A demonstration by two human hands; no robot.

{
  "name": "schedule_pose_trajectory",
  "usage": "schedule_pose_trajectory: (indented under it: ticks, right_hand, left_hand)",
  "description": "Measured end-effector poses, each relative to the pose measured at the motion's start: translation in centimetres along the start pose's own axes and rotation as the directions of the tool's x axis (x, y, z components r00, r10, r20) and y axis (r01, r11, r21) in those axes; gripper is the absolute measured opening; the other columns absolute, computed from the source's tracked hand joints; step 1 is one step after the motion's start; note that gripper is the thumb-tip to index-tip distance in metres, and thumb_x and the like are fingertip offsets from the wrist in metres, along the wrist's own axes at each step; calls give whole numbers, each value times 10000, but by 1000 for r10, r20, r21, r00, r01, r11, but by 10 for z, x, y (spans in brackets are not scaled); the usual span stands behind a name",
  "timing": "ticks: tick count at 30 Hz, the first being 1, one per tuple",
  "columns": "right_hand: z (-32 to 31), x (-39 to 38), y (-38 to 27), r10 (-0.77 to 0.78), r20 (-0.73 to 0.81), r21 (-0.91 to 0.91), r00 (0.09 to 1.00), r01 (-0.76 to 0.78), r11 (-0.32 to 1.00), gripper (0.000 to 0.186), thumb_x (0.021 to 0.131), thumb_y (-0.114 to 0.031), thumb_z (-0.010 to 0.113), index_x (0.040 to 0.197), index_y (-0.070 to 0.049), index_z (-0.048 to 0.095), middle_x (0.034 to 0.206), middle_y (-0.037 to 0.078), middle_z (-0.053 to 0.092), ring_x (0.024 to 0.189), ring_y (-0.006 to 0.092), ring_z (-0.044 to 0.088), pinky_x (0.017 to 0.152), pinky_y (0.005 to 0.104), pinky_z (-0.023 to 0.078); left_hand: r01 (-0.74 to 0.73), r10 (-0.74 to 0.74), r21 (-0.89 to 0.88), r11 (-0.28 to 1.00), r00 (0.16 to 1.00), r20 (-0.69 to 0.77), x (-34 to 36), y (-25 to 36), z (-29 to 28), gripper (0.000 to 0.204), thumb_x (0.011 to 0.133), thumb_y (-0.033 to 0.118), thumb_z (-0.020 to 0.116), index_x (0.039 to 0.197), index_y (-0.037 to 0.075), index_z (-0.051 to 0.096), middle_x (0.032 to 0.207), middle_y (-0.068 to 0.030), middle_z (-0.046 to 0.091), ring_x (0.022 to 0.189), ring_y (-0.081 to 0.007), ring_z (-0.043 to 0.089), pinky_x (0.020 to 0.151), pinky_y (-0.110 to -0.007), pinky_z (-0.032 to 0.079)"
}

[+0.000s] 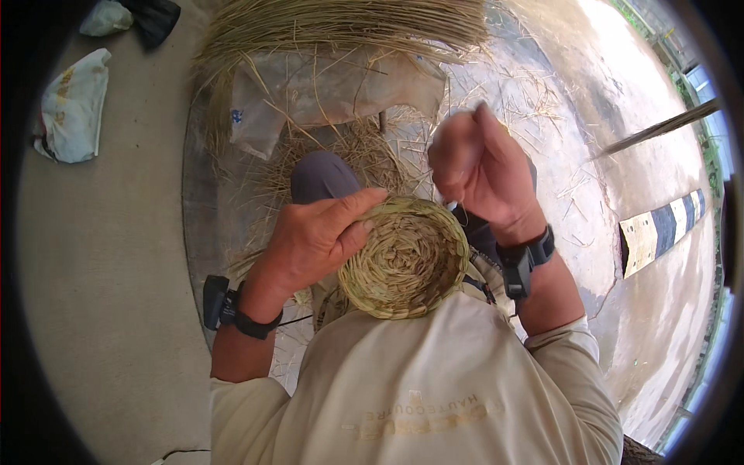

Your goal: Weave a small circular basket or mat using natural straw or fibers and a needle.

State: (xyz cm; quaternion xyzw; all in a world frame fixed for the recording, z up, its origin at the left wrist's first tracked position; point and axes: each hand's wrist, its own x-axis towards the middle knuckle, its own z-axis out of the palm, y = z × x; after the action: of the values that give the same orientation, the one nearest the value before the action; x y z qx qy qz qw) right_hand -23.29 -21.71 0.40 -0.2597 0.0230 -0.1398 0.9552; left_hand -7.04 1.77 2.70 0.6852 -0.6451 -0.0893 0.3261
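A round, shallow basket woven from greenish-yellow straw rests in front of my body, its hollow facing up. My left hand grips the basket's left rim, the thumb at the edge and the index finger stretched along the top. Just beyond the right rim, my right hand is raised with its fingers curled in and partly blurred by motion. A tiny white thing shows below those fingers, close to the rim. What the right hand holds is too small and smeared to make out.
A thick bundle of dry straw lies ahead on a stand draped with a clear plastic sheet. Loose stalks litter the ground mat. A white sack lies far left; a black-and-white striped bar is at right.
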Motion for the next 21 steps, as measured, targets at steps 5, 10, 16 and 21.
schedule_pose_trajectory:
  ticks: [5,10,16,21]
  right_hand:
    - [-11,6,-28,112,-132,-754,985,-173,634,336,1114,-273,561,960,-25,727,735,-5,618,655,125,557,556,326,438]
    - [26,-25,3,55,68,-996,996,71,-52,402,1079,-202,650,753,18,570,600,85,416,582,149,379,563,400,371]
    - [28,-37,3,48,-93,-994,995,-95,61,427,1090,-207,640,737,12,541,608,71,370,600,144,325,552,373,329]
    - [-18,-30,3,-157,-152,-834,976,-41,550,318,1102,-253,605,962,12,710,655,32,543,613,156,533,599,361,472]
  left_hand:
    - [12,-14,38,999,999,52,-6,-2,-1,432,910,83,767,1338,76,705,1026,-180,781,849,-325,785,724,-393,633]
    - [51,-66,116,992,989,130,-13,3,-8,402,964,124,708,1349,23,657,1029,-202,770,860,-367,773,722,-430,623]
    - [153,-168,96,984,971,170,-22,8,-8,334,995,107,653,1310,0,631,1032,-228,755,876,-413,755,720,-477,605]
    - [159,-163,60,985,983,79,-26,3,16,297,1003,87,635,1284,-9,633,1065,-234,746,917,-421,747,748,-476,604]
